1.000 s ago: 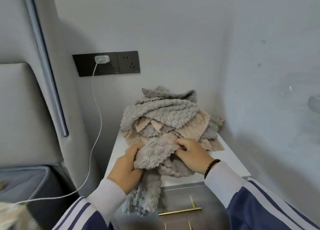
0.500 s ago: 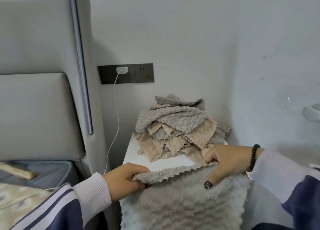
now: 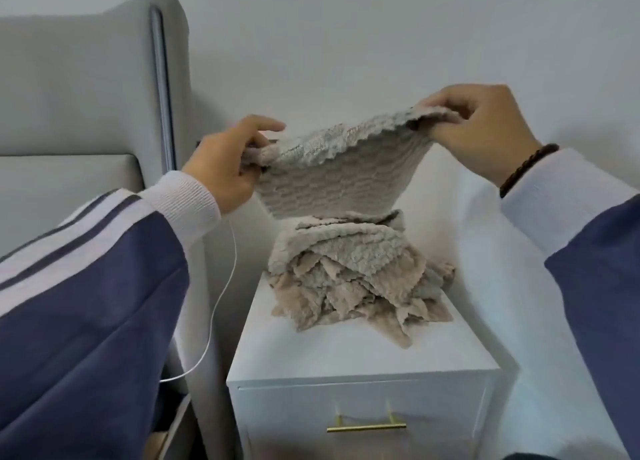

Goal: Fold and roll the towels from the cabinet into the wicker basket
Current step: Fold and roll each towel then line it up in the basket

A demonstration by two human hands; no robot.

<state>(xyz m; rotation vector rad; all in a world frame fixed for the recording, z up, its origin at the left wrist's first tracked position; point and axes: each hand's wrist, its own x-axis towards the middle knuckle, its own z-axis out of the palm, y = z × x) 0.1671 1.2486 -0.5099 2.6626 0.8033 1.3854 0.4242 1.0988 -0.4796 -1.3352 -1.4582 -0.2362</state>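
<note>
Grey waffle-textured towel point(image 3: 332, 175) is up in the air above the white cabinet point(image 3: 363, 359), stretched between both hands: the left hand point(image 3: 225, 168) pinches its left corner, the right hand point(image 3: 485, 130) has curled fingers clamped on the right corner. Directly under it, on the cabinet's top towards the back, sits the heap of grey and beige towels point(image 3: 356, 279), and the white cable point(image 3: 221, 297) hangs just left of the cabinet.

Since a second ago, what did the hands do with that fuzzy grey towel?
Both hands, left and right, lifted the fuzzy grey towel off the heap and now hold it stretched above the heap. The heap of grey and beige towels stayed on the white cabinet.
</note>
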